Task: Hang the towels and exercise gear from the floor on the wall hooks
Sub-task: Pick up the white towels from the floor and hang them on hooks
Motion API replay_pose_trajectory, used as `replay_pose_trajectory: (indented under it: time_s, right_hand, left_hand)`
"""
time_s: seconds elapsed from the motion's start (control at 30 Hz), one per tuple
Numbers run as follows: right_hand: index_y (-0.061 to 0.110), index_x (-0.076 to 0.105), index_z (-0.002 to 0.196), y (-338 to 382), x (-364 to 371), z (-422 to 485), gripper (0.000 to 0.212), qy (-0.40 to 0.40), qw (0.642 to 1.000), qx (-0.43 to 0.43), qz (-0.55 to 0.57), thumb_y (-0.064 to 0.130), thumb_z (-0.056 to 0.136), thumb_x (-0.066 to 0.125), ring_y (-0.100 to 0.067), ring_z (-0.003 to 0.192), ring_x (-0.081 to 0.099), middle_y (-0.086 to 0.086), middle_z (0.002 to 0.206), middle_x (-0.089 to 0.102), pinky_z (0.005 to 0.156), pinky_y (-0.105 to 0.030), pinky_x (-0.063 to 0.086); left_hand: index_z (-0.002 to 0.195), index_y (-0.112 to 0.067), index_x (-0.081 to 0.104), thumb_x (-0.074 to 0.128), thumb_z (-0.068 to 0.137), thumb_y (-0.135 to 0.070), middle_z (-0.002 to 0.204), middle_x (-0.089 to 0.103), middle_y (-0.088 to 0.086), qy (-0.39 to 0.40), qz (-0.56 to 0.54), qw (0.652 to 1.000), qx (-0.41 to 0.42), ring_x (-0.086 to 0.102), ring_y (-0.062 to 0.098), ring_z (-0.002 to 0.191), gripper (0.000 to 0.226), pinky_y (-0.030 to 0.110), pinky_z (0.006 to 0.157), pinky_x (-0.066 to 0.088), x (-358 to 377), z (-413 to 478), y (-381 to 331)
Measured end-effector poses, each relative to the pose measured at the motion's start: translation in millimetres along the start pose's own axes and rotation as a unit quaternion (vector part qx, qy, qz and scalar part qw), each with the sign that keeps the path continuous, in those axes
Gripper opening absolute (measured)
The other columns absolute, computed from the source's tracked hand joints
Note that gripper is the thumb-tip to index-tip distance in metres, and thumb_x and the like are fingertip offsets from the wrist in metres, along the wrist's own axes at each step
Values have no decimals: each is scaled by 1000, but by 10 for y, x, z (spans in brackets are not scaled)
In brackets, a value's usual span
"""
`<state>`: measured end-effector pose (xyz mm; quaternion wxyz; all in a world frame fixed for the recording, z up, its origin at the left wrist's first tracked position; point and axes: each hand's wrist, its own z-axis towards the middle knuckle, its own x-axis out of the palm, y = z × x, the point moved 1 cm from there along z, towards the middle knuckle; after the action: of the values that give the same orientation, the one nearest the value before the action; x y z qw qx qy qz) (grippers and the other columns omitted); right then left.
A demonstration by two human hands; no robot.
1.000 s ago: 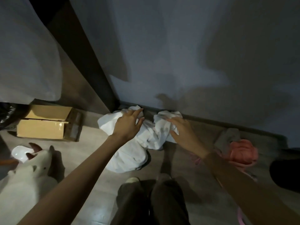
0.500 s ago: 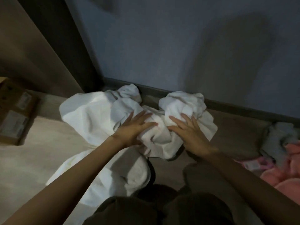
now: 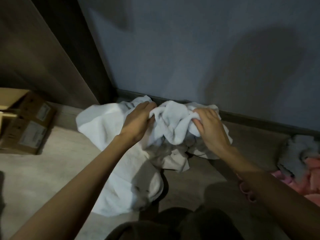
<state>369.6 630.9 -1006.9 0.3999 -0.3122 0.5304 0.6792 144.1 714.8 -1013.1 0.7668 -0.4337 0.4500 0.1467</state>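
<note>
Hands at the grasp: left hand (image 3: 138, 122) and right hand (image 3: 210, 129), which lay flat on the cloth half a second earlier, now curl their fingers into a crumpled white terry towel (image 3: 171, 125), bunching a ridge of it between them. The towel's remainder lies spread on the pale wood-look floor (image 3: 43, 170), against the dark skirting (image 3: 259, 120) of the grey-blue wall (image 3: 190, 49). Judged stage: pick-up begun, lift not yet made. A grey cloth (image 3: 301, 149) and pink fabric (image 3: 311, 179) wait at right; no hooks are in view.
</note>
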Motion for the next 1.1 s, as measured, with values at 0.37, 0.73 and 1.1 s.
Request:
replay_pose_trajectory:
  time_s: [0.37,0.73,1.1]
  right_hand:
    - [13,54,104,1644,-3230,1124,13,-132,977,112,124,19,97,44,-3,77,48,4,90,56,64,-18,31]
    - [13,55,86,3166,-6671,2059,13,-222,944,140,202,22,94,52,-3,69,46,1,79,55,55,-11,35]
    - [-6,63,84,3882,-7842,2342,31,-214,915,83,331,23,93,56,-6,66,53,-4,76,58,58,-20,42]
  left_hand:
    - [90,-11,59,53,94,-22,86,59,2,-91,-153,984,-13,55,19,81,14,33,70,41,-2839,1143,-2009]
    - [89,-11,54,56,92,-30,85,59,1,-172,-130,976,20,58,22,81,20,33,68,40,-5878,2219,-4223]
    - [127,-21,35,59,71,-36,123,44,-4,-45,-201,968,141,46,2,111,62,18,95,40,-6856,2392,-5005]
